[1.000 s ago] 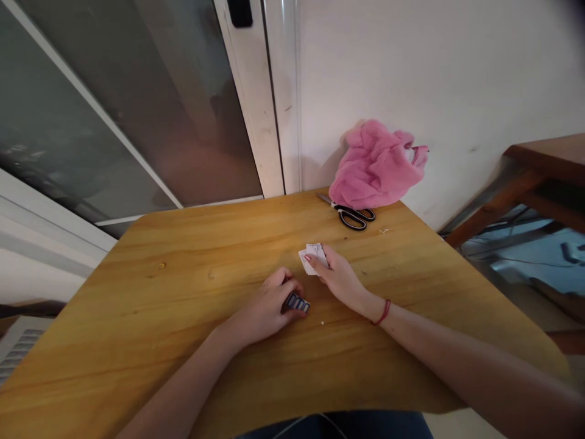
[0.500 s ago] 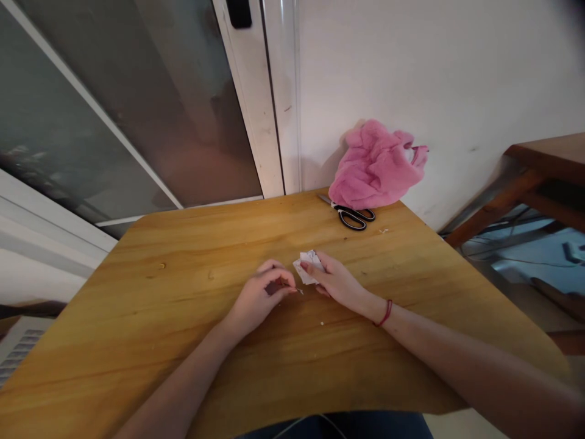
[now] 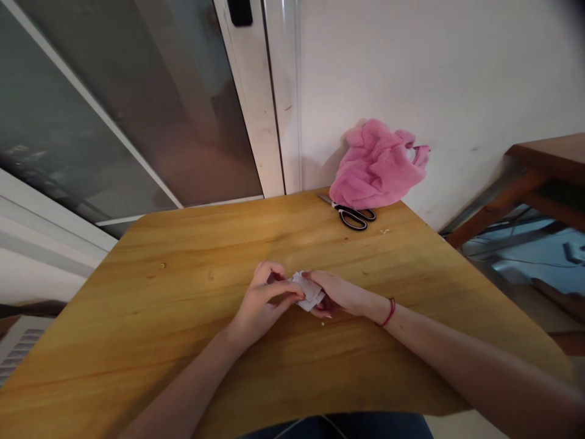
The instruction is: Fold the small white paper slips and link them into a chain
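Note:
A small wad of white paper, layered or folded, is held low over the middle of the wooden table. My right hand grips it from the right, with fingers underneath and the thumb at its upper edge. From the left, my left hand pinches the paper's near-left side between thumb and forefinger. Whether a tiny scrap is also between those fingertips is hidden. A little white crumb lies on the wood just below the hands.
Black-handled scissors lie at the table's back right, partly under a pink fluffy cloth against the wall. White shreds rest near the handles. A small yellowish bit is on the left side. A glass-panelled door stands behind.
My left hand has come up to the paper and now pinches it; before, it held a tiny scrap apart from it. My right hand has turned the paper and lowered it slightly.

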Available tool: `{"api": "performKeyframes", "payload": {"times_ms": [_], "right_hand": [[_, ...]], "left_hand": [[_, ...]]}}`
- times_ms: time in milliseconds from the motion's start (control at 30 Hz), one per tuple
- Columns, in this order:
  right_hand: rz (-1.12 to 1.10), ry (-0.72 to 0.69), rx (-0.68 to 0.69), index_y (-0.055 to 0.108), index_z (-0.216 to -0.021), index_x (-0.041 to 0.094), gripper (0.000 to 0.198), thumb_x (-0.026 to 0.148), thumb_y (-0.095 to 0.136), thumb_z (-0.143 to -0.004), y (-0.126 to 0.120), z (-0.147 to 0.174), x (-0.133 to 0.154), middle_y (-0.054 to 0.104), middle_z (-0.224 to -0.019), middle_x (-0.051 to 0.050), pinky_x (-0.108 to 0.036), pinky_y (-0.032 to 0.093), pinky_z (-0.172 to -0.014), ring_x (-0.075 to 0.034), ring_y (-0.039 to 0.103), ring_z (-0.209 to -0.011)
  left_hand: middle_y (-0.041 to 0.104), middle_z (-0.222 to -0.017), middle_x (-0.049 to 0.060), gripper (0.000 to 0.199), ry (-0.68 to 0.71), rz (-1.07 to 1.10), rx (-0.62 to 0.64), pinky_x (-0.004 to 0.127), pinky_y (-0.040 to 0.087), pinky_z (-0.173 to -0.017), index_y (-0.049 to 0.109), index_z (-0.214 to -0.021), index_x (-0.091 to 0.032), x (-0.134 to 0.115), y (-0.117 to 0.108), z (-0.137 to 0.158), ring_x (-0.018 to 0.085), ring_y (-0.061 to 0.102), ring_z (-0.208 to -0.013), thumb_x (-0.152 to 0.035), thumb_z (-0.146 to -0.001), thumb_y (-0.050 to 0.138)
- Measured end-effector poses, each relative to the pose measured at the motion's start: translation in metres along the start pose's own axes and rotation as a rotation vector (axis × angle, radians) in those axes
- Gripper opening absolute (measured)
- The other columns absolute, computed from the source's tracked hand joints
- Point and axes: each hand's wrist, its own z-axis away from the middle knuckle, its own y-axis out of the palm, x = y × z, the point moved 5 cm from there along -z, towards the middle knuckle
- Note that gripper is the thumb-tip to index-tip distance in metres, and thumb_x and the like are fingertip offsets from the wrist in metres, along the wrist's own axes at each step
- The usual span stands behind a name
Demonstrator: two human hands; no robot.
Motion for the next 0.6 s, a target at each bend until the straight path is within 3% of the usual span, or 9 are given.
{"api": "performKeyframes", "payload": {"times_ms": [133, 267, 367, 500, 600], "right_hand": [[-0.008, -0.085, 0.009, 0.043, -0.077, 0.019, 0.03, 0.048, 0.046, -0.085, 0.0, -0.001, 0.006, 0.039, -0.05, 0.01, -0.018, 0.02, -0.032, -0.003, 0.033, -0.031], [-0.028, -0.12, -0.071, 0.04, -0.075, 0.019, 0.032, 0.049, 0.044, -0.086, -0.007, -0.004, 0.006, 0.035, -0.051, 0.01, -0.019, 0.018, -0.033, -0.003, 0.032, -0.032], [0.009, -0.143, -0.149, 0.039, -0.076, 0.019, 0.033, 0.049, 0.04, -0.088, -0.01, -0.004, 0.006, 0.037, -0.051, 0.009, -0.019, 0.018, -0.034, -0.003, 0.031, -0.033], [0.146, -0.161, -0.292, 0.038, -0.077, 0.02, 0.031, 0.048, 0.037, -0.089, -0.006, -0.002, 0.007, 0.041, -0.058, 0.007, -0.02, 0.022, -0.035, -0.005, 0.033, -0.036], [0.415, -0.194, -0.425, 0.04, -0.077, 0.02, 0.028, 0.044, 0.035, -0.091, -0.001, 0.002, 0.009, 0.044, -0.061, 0.005, -0.021, 0.028, -0.042, -0.007, 0.039, -0.045]], "left_hand": [[0.044, -0.089, 0.002, 0.007, -0.123, 0.106, 0.005, 0.031, 0.042, -0.077, 0.064, -0.082, -0.026, 0.004, -0.003, -0.002, 0.017, 0.046, -0.088, -0.025, -0.08, 0.058], [0.049, -0.09, 0.002, 0.013, -0.363, 0.342, -0.134, 0.031, 0.042, -0.078, 0.055, -0.093, -0.024, 0.024, -0.006, 0.001, 0.016, 0.049, -0.087, -0.021, -0.084, 0.046], [0.055, -0.094, 0.002, 0.019, -0.496, 0.607, -0.231, 0.03, 0.044, -0.076, 0.049, -0.095, -0.023, 0.037, -0.003, 0.004, 0.015, 0.055, -0.086, -0.014, -0.078, 0.044], [0.055, -0.113, 0.005, 0.023, -0.52, 0.856, -0.263, 0.034, 0.043, -0.089, 0.047, -0.095, -0.022, 0.033, 0.006, 0.003, 0.018, 0.057, -0.103, -0.011, -0.075, 0.048], [0.049, -0.128, 0.008, 0.028, -0.46, 0.914, -0.227, 0.039, 0.038, -0.098, 0.043, -0.104, -0.024, 0.019, 0.014, 0.002, 0.022, 0.046, -0.121, -0.014, -0.079, 0.048]]}}
